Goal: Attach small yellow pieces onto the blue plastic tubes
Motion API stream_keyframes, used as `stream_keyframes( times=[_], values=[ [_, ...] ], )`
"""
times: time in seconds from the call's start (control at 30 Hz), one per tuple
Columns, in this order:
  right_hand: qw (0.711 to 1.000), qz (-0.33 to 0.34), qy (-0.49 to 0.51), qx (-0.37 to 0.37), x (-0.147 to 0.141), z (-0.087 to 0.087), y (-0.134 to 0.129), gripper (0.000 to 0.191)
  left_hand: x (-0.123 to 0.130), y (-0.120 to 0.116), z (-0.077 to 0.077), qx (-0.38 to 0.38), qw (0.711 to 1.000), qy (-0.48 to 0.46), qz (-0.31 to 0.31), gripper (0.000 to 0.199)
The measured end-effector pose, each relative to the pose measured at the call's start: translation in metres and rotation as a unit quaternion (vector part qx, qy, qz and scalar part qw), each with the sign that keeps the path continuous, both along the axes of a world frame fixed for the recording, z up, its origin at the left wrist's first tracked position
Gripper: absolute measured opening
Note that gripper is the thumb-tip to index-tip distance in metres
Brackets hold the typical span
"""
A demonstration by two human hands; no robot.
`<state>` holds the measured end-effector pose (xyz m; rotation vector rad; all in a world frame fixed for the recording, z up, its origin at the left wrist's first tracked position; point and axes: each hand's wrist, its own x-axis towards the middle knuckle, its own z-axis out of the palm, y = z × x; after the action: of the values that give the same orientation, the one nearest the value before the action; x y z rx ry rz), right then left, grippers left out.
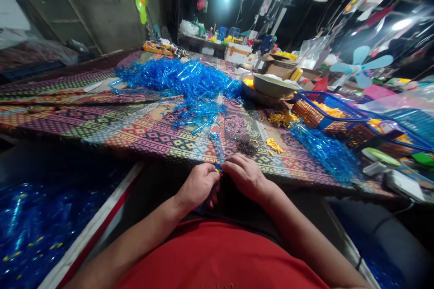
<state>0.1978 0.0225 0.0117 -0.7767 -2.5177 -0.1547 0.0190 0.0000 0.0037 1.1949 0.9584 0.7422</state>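
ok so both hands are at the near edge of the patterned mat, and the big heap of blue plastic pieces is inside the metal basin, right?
No: the head view shows the big heap of blue plastic pieces lying on the patterned mat, beside the metal basin, not inside it. The left hand and right hand are at the mat's near edge, as you said.
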Motion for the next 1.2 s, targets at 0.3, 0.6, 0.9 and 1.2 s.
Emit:
stream_keyframes(
  times=[0.3,0.6,0.9,1.2],
  values=[
    [1.0,0.027,-0.005,0.012,0.002,0.002,0.003,0.018,-0.003,0.005,0.009,0.038,0.997,0.067,-0.025,0.014],
    [0.999,0.032,-0.004,0.02,0.005,-0.006,0.003,0.016,-0.007,0.01,0.01,0.017,0.995,0.077,-0.066,0.019],
    [0.996,0.02,0.057,-0.068,0.005,-0.012,-0.001,0.012,-0.002,0.007,0.002,-0.042,0.997,0.052,-0.048,0.009],
    [0.997,-0.005,0.07,-0.018,0.003,-0.001,-0.009,0.016,0.0,-0.001,0.012,0.018,0.998,0.065,-0.017,0.009]
  ],
)
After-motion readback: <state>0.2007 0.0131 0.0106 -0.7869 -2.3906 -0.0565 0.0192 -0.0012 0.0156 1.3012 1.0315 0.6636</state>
